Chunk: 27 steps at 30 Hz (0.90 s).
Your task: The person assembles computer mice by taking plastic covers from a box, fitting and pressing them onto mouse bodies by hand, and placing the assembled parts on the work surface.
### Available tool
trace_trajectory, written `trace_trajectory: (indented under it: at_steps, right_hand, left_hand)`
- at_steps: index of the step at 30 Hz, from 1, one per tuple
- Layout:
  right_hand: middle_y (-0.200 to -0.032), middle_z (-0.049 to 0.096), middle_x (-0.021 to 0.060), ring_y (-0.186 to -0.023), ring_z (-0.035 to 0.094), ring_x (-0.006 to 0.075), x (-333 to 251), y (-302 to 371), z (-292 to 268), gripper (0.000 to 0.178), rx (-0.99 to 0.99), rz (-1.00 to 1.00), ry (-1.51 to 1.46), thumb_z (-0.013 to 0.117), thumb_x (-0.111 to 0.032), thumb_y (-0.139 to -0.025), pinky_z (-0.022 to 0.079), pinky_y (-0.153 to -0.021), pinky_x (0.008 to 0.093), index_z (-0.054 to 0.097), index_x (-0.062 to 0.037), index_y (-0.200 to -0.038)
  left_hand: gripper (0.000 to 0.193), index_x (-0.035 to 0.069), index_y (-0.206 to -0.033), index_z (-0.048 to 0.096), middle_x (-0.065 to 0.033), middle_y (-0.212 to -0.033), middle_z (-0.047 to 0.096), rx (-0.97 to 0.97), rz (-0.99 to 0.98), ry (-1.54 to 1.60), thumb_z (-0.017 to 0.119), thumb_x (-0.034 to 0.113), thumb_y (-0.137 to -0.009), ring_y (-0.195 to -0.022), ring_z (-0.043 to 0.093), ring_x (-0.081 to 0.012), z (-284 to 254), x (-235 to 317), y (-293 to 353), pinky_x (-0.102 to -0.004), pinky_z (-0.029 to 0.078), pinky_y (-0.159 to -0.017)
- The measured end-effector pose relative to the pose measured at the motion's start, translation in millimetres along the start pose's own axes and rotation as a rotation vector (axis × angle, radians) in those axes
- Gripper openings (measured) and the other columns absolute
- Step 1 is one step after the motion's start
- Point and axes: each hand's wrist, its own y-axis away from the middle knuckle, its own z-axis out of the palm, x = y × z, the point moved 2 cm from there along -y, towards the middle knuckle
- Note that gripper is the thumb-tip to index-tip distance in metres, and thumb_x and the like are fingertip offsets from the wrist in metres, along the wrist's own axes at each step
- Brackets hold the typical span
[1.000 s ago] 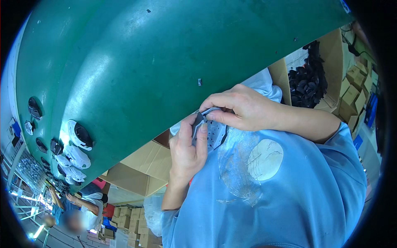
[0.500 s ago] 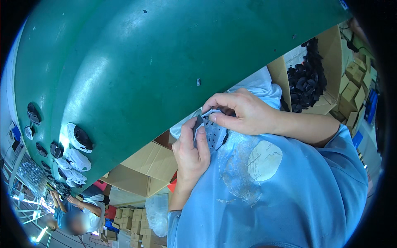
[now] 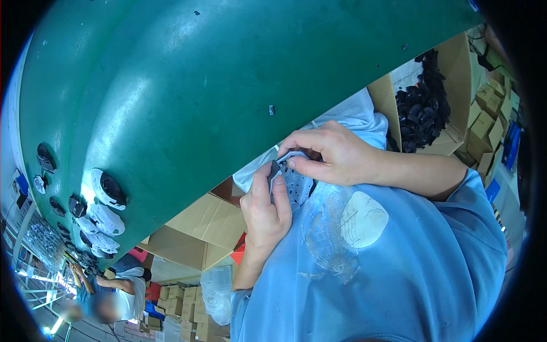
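Observation:
Close against my front, at the near edge of the green table (image 3: 228, 108), I hold a white-and-black molded shell (image 3: 297, 183) with small dark spots on its pale face. My left hand (image 3: 265, 210) pinches its left rim, where a dark flap shows, between thumb and fingers. From above, my right hand (image 3: 333, 153) grips the upper edge, its thumb on the pale face and its index finger behind. The fingers cover part of the shell, so its exact kind is unclear.
White-and-black shells (image 3: 106, 219) and smaller dark parts (image 3: 45, 158) lie on the table's left. A carton of black pieces (image 3: 424, 105) stands at right; an open carton (image 3: 199, 225) is below the table edge. Two people (image 3: 114, 290) work at far left.
My hands keep their grip on the shell, with only a very slight shift of the left hand. At the far left, the other people's arms have moved a little.

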Motion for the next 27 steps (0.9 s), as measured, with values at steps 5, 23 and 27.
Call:
trace_trajectory:
  at_steps: [5, 23, 27]
  right_hand:
    - [-0.074, 0.066, 0.0045, -0.055, 0.058, 0.0099, 6.0, -1.4, 4.3, 0.02, 0.007, 0.041, -0.127, 0.071, -0.011, -0.084, 0.043, -0.05, 0.0275, 0.067, -0.0014, -0.102]
    - [-0.117, 0.069, 0.0175, -0.098, 0.071, 0.0185, -15.0, -15.9, -3.9, 0.043, -0.006, 0.033, -0.379, 0.069, -0.01, -0.091, 0.057, -0.084, 0.0314, 0.055, -0.0004, -0.13]
    - [-0.113, 0.07, 0.0168, -0.095, 0.071, 0.0171, -33.2, -26.1, -15.0, 0.033, 0.016, -0.034, -0.422, 0.064, -0.007, -0.092, 0.057, -0.084, 0.0301, 0.059, 0.0042, -0.123]
  left_hand:
    - [0.027, -0.002, -0.121, 0.058, -0.0243, -0.092, 0.07, -0.058, -0.105, 0.087, 0.059, 0.01, -0.097, -0.076, 0.072, -0.0392, -1.7, 0.1, -0.9, -0.0429, 0.056, -0.065]
    - [0.027, -0.003, -0.121, 0.061, -0.0234, -0.098, 0.071, 0.264, 0.12, 0.037, 0.06, 0.008, -0.095, -0.087, 0.073, -0.0344, -56.7, -1.8, -18.2, -0.0374, 0.056, -0.078]
    - [0.027, -0.005, -0.122, 0.061, -0.0211, -0.1, 0.071, 0.791, -0.01, -0.121, 0.057, 0.003, -0.096, -0.088, 0.072, -0.0308, -167.3, -13.2, -0.6, -0.0364, 0.055, -0.08]
